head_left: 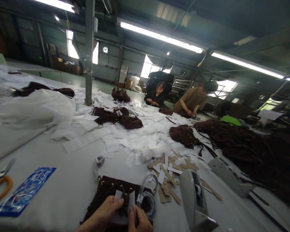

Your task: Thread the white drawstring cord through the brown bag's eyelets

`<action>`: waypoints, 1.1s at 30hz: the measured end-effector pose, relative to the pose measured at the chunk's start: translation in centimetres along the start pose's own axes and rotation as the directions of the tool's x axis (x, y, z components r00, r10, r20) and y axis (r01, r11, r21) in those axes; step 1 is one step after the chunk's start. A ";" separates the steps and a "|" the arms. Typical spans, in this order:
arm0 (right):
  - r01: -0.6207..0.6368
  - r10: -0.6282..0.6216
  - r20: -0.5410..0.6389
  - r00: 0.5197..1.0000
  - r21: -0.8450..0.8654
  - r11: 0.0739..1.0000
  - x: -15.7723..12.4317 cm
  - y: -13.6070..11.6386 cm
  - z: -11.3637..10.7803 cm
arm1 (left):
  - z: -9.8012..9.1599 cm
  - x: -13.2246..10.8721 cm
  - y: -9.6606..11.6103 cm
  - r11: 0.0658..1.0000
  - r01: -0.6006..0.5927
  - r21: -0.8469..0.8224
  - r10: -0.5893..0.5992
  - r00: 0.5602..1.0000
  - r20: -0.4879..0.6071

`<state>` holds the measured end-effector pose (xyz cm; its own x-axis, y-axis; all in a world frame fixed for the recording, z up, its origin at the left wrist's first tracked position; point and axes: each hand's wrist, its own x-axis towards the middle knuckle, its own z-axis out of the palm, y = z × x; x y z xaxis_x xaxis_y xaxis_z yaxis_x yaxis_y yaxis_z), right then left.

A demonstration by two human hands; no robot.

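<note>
While pinching white paper (118, 195) on pouch (103, 193), both hands.

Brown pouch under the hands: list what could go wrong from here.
1. The left hand and right hand pinch a white paper slip on the brown pouch; it might crease or tear.
2. The loose paper scraps could get mixed in.
3. The tape dispenser stands close to the right hand and might snag it.
</note>
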<state>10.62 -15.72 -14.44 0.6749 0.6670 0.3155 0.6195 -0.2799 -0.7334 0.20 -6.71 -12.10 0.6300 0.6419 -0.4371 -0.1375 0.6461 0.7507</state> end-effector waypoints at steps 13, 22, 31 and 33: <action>0.221 -0.221 -0.007 0.975 -0.047 0.974 1.1 -0.7 1.0 | -0.2 3.0 -0.5 0.999 -0.046 0.003 0.045 0.977 -0.210; 0.178 -0.181 -0.067 0.981 -0.055 0.983 0.5 0.4 2.2 | 0.2 3.5 -0.8 0.994 -0.087 0.067 0.102 0.960 -0.262; 0.516 -0.535 -0.008 0.845 -0.254 0.818 -0.1 1.9 3.5 | 0.6 2.9 -1.6 0.954 -0.202 0.220 0.265 0.912 -0.313; 0.567 -0.589 -0.003 0.808 -0.266 0.779 -0.1 2.0 3.6 | 0.8 2.8 -1.3 0.958 -0.196 0.209 0.254 0.919 -0.301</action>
<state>10.36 -13.86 -18.08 0.1817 0.7019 0.6887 0.9724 -0.0238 -0.2322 2.75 -6.09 -13.90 0.3140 0.8783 -0.3607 -0.0950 0.4070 0.9085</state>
